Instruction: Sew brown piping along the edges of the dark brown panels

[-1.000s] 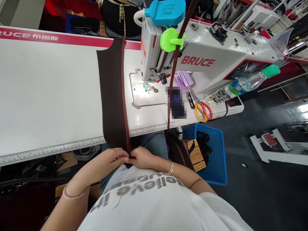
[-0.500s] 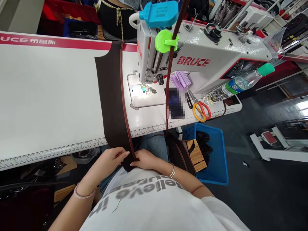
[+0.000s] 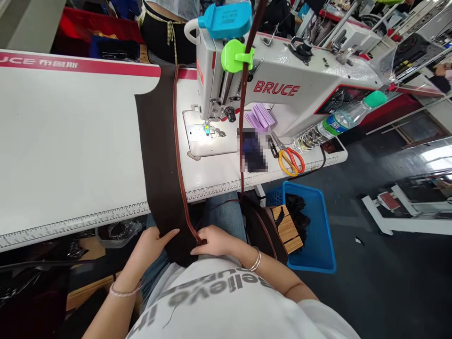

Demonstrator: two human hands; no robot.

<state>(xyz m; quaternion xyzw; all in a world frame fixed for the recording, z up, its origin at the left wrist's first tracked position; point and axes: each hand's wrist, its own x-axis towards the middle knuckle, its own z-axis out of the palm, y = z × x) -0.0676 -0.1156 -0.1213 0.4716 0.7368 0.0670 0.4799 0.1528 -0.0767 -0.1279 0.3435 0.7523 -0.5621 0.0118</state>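
A long dark brown fabric panel (image 3: 160, 155) lies across the sewing table and hangs over its front edge toward my lap. Reddish-brown trim (image 3: 179, 165) runs down its right side. My left hand (image 3: 152, 245) grips the panel's left edge, thumb on top and fingers tucked underneath out of sight. At the lower right, my right hand (image 3: 215, 241) pinches the trimmed edge between thumb and fingers. To the right of the panel stands the sewing machine (image 3: 275, 87), its needle area above a metal plate (image 3: 197, 143). No fabric is under the needle.
Scissors (image 3: 289, 161), a water bottle (image 3: 335, 123) and purple folded paper (image 3: 260, 117) lie right of the needle. A brown strip (image 3: 243, 108) hangs past a green clip (image 3: 237, 55). A blue basket (image 3: 318, 226) stands below right. Another person (image 3: 162, 33) is behind the table.
My left hand has slid leftward from near the trim to the panel's left edge. My right hand keeps its pinch on the trimmed edge. The view has shifted slightly.
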